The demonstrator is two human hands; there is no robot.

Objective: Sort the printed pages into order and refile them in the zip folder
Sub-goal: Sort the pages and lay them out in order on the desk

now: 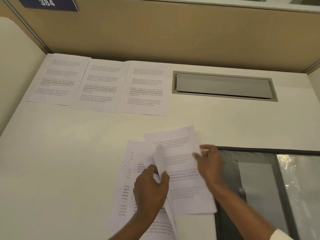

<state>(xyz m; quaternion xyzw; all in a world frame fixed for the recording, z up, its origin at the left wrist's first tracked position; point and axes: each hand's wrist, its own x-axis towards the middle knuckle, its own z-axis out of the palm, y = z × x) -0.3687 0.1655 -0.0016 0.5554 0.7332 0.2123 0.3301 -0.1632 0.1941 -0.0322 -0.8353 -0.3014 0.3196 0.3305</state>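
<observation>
Loose pages (181,170) lie nearest, in a messy pile by the near edge of the big white desk (69,153). Just right of them, touching, the grey zip folder (259,179) lies flat at the near right corner. I cannot tell if anything is inside it.

Three pages (103,85) sit side by side along the far edge, toward the left corner. Two have a small pen number on top. So sorting looks started, with most still to do.

The left hand (150,189) pinches a curled-up sheet between thumb and fingers. The right hand (209,163) pinches the top sheet's right edge. All the pages are thin and white with grey print.
</observation>
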